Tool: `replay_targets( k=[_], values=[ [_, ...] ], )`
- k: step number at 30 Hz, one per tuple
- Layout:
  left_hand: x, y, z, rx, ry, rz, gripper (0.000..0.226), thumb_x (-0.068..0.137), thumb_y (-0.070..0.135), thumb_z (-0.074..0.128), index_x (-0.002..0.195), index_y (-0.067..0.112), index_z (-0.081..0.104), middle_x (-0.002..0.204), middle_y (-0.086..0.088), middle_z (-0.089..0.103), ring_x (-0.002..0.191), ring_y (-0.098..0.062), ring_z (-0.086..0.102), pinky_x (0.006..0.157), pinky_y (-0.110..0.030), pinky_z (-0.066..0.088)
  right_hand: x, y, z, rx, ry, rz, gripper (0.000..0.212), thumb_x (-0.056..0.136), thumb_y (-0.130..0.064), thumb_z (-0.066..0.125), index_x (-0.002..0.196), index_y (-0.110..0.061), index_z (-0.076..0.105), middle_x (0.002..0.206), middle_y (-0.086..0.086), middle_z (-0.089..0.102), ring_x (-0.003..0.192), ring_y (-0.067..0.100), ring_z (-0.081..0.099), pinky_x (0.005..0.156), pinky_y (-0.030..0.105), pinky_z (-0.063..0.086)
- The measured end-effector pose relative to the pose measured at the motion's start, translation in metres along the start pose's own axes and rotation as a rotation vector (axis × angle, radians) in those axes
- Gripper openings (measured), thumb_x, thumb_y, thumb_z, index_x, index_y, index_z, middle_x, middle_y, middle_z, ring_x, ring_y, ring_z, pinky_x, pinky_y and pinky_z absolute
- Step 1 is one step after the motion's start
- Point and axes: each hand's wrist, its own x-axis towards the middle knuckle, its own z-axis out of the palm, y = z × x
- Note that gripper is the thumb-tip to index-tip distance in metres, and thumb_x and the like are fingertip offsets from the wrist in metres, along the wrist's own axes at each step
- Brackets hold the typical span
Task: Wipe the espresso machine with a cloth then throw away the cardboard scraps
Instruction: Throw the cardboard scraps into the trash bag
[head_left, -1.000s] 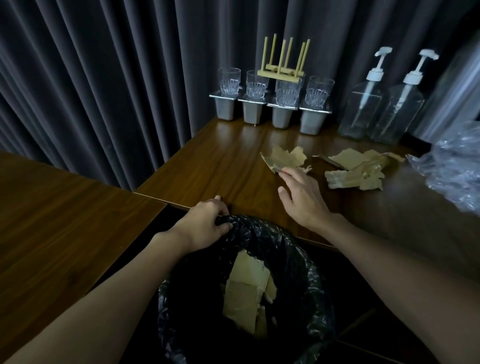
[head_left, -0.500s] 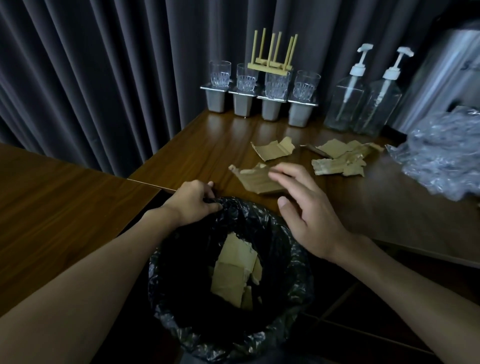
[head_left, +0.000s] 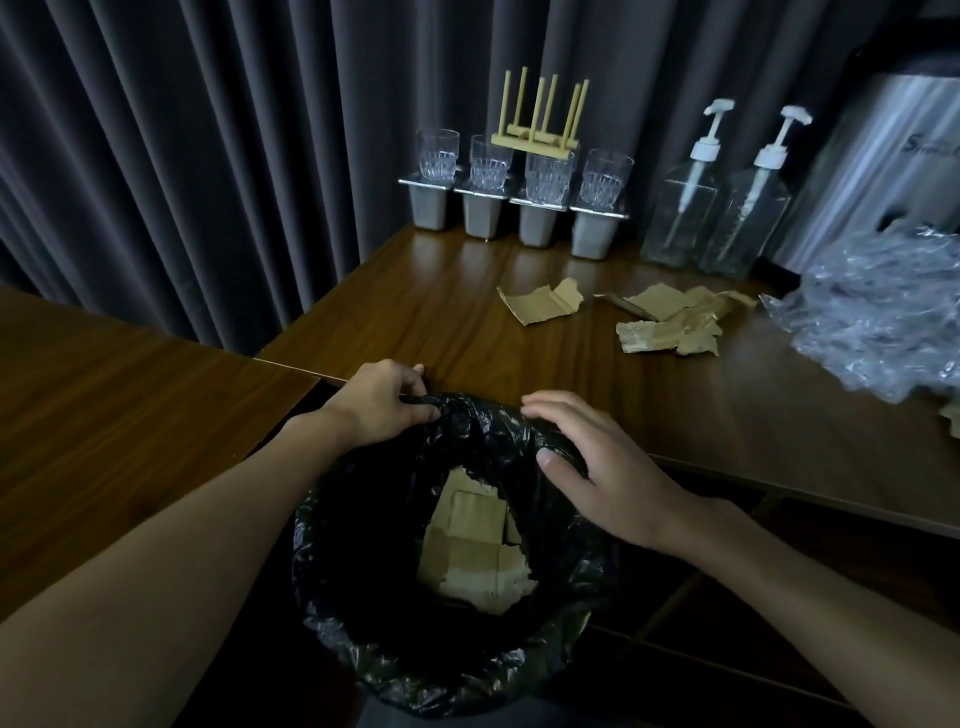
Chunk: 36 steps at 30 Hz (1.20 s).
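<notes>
A dark wooden desk (head_left: 467, 322) is standing against grey curtains (head_left: 208, 156). At 6 o'clock a black-lined bin (head_left: 363, 649) is holding torn cardboard pieces (head_left: 472, 556). More cardboard scraps (head_left: 670, 325) are lying at 1 o'clock, beside crumpled clear plastic (head_left: 878, 322). The left hand (head_left: 384, 408) is pinching the liner's rim at the desk edge. The right hand (head_left: 597, 467) is lying spread over the rim, holding nothing.

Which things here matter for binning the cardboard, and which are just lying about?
For the job: torn brown cardboard scraps on the wooden counter; black plastic bin liner, rim gripped by the left hand; right hand open at its rim; cardboard pieces already inside.
Lying about: four clear glasses on steel tubs; pale wooden peg rack; two clear pump bottles; crumpled clear plastic wrap.
</notes>
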Motion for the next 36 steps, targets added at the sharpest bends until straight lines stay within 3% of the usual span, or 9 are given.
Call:
replay_targets(
  k=[3, 6, 11, 20, 25, 29, 33, 36],
  values=[
    [-0.001, 0.000, 0.001, -0.008, 0.014, -0.001, 0.015, 0.085, 0.027, 0.079, 0.087, 0.014, 0.072, 0.144, -0.007, 0.056, 0.142, -0.004, 0.038, 0.101, -0.022, 0.034, 0.018, 0.033, 0.005, -0.195, -0.089, 0.111, 0.049, 0.101, -0.047, 0.035, 0.146, -0.028, 0.036, 0.159, -0.012, 0.018, 0.146, 0.005, 0.009, 0.118, 0.046, 0.019],
    [-0.001, -0.001, 0.001, -0.013, 0.020, 0.000, 0.014, 0.084, 0.028, 0.079, 0.089, 0.015, 0.074, 0.140, -0.005, 0.060, 0.140, -0.002, 0.040, 0.099, -0.019, 0.035, 0.042, 0.061, 0.014, -0.264, -0.168, 0.220, 0.052, 0.101, -0.055, 0.022, 0.149, -0.035, 0.031, 0.163, -0.008, 0.001, 0.149, 0.010, -0.005, 0.120, 0.045, 0.006],
    [0.000, -0.002, 0.001, -0.025, 0.016, -0.006, 0.013, 0.083, 0.028, 0.080, 0.090, 0.019, 0.075, 0.143, -0.005, 0.057, 0.141, -0.001, 0.038, 0.112, -0.028, 0.036, 0.087, 0.082, 0.022, -0.291, -0.128, 0.299, 0.056, 0.099, -0.061, 0.014, 0.146, -0.040, 0.034, 0.164, -0.008, 0.000, 0.148, 0.010, -0.005, 0.118, 0.041, 0.000],
    [0.004, -0.004, 0.000, -0.037, -0.018, -0.018, 0.012, 0.083, 0.028, 0.080, 0.091, 0.020, 0.077, 0.147, -0.001, 0.053, 0.142, 0.000, 0.035, 0.112, -0.023, 0.032, 0.149, 0.102, 0.023, -0.374, -0.150, 0.384, 0.054, 0.098, -0.063, 0.014, 0.147, -0.046, 0.030, 0.164, -0.001, 0.000, 0.149, 0.014, -0.008, 0.120, 0.046, -0.001],
    [0.006, -0.003, -0.002, -0.039, -0.021, -0.033, 0.013, 0.083, 0.027, 0.080, 0.091, 0.018, 0.077, 0.146, -0.001, 0.055, 0.142, 0.000, 0.037, 0.116, -0.031, 0.036, 0.163, 0.106, 0.026, -0.419, -0.149, 0.392, 0.056, 0.099, -0.059, 0.014, 0.148, -0.040, 0.032, 0.161, -0.002, 0.017, 0.149, 0.015, 0.006, 0.119, 0.049, 0.000],
    [0.007, -0.002, -0.002, -0.028, -0.027, -0.030, 0.012, 0.083, 0.028, 0.080, 0.091, 0.020, 0.076, 0.147, 0.000, 0.054, 0.141, 0.000, 0.037, 0.110, -0.022, 0.034, 0.153, 0.101, 0.029, -0.426, 0.046, 0.215, 0.043, 0.101, -0.047, 0.030, 0.128, -0.031, 0.060, 0.127, -0.007, 0.050, 0.126, 0.013, 0.041, 0.114, 0.046, 0.014],
    [0.006, -0.003, -0.002, -0.038, -0.021, -0.037, 0.012, 0.083, 0.027, 0.081, 0.090, 0.019, 0.076, 0.144, -0.001, 0.057, 0.139, 0.002, 0.038, 0.104, -0.018, 0.033, 0.144, 0.091, 0.030, -0.375, 0.057, 0.176, 0.044, 0.103, -0.039, 0.033, 0.123, -0.015, 0.064, 0.124, -0.006, 0.052, 0.110, 0.021, 0.051, 0.106, 0.038, 0.028],
    [0.006, -0.004, -0.002, -0.053, -0.020, -0.038, 0.009, 0.082, 0.026, 0.081, 0.086, 0.020, 0.076, 0.141, -0.001, 0.059, 0.134, 0.009, 0.037, 0.102, -0.018, 0.034, 0.133, 0.081, 0.030, -0.341, 0.026, 0.145, 0.047, 0.103, -0.040, 0.034, 0.132, -0.011, 0.057, 0.133, -0.008, 0.047, 0.116, 0.025, 0.047, 0.104, 0.036, 0.031]
  ],
)
